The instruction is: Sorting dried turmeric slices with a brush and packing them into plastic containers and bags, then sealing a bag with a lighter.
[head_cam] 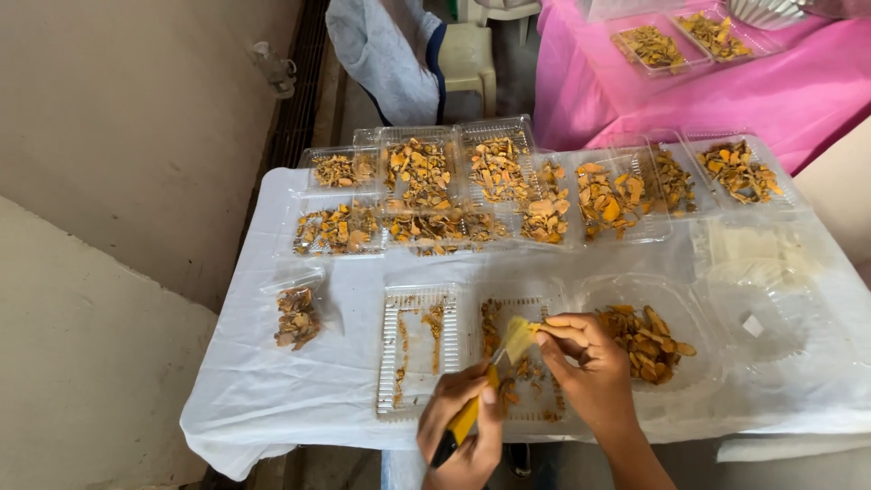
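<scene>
Near the front edge of the tabletop (272, 399), the left hand (461, 426) is curled tight around the yellow-and-black handle of a small knife (464, 419), blade angled up and to the right. Just above it the right hand (585, 363) bends at the wrist, thumb and fingertips pinched on a pale yellow slice (519, 338) that meets the blade tip. Both hands hover over an open clear ribbed tray (419, 349), which holds only scattered orange-brown scraps. Touching the right hand's far side sits a round clear container (689, 308) with a heap of dried orange chips (646, 343). To the left, well apart, lies a small loose pile of brownish chips (297, 316) on the white cloth. Farther back, a row of clear clamshell boxes (508, 186) filled with the same orange pieces spans the tabletop. Beyond them stand a pink-covered table (817, 82) with more filled boxes and a pale plastic chair (467, 56).
</scene>
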